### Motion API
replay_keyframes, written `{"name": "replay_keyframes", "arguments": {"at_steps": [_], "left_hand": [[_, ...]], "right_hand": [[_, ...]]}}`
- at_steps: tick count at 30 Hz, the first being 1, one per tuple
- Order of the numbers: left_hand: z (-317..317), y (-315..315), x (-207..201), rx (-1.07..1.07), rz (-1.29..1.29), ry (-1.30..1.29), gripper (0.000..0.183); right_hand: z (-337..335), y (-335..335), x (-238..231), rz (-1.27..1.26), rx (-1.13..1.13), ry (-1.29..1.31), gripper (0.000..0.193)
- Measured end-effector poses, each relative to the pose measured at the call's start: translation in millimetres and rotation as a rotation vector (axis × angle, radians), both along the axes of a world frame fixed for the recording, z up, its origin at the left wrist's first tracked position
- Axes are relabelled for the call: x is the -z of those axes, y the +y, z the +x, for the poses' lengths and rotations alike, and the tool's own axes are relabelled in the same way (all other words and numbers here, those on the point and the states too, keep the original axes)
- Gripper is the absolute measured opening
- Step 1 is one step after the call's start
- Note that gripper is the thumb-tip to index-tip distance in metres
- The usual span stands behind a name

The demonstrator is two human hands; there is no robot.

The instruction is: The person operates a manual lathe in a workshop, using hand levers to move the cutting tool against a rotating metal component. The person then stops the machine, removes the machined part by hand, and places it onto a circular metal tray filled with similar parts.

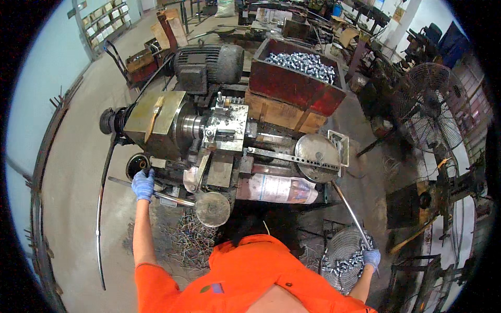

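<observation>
Orange cloth of the person's shirt (250, 271) fills the near edge, with a bare arm reaching out on each side. On the near right, the gloved right hand (371, 257) has its grip closed around the near end of a shiny metal rod (348, 206), which slopes up and left toward a large round disc (314, 143) on the machine. Just beside that hand, a mesh basket (338, 241) on the right holds small shiny metal pieces. On the left, the gloved left hand (142, 184) is at the near rim of a round black cup (136, 165) at the machine's left end; whether its grip is clamped on the rim or only resting there, I cannot tell. Right of that hand, a smaller round plate (213, 209) sits at the end of another bar (175, 198). Farther off, a brush (153, 121) lies on the machine's housing (136, 107), with a dark motor (209, 62) behind it and, to the right, a red bin (292, 86) heaped with metal pieces above a wooden crate (282, 112).
</observation>
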State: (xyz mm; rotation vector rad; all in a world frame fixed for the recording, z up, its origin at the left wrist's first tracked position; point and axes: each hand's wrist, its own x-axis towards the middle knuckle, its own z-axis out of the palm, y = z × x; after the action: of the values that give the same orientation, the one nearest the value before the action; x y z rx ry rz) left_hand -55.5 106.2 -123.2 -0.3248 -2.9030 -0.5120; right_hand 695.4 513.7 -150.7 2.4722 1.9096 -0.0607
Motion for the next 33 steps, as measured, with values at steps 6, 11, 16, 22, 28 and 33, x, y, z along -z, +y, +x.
{"name": "replay_keyframes", "arguments": {"at_steps": [6, 11, 16, 22, 28, 33], "left_hand": [[3, 3, -2, -0.002, -0.01, 0.01, 0.031], [-1, 1, 2, -0.025, 0.02, -0.042, 0.031], [-2, -1, 6, -0.006, 0.042, 0.021, 0.031], [3, 0, 0, 0.006, 0.07, 0.012, 0.03], [3, 1, 0, 0.006, 0.086, 0.014, 0.031], [-6, -5, 11, -0.009, 0.047, 0.008, 0.032]], "right_hand": [[-15, -12, -15, 0.025, 0.015, 0.01, 0.039], [-22, -13, -22, -0.043, 0.066, -0.004, 0.039], [-18, -12, -19, -0.118, 0.047, -0.004, 0.047], [-15, -14, -14, -0.098, 0.049, -0.045, 0.048], [-22, -17, -16, -0.106, 0.078, -0.052, 0.046], [-20, -20, -12, -0.044, 0.065, -0.063, 0.043]]}}
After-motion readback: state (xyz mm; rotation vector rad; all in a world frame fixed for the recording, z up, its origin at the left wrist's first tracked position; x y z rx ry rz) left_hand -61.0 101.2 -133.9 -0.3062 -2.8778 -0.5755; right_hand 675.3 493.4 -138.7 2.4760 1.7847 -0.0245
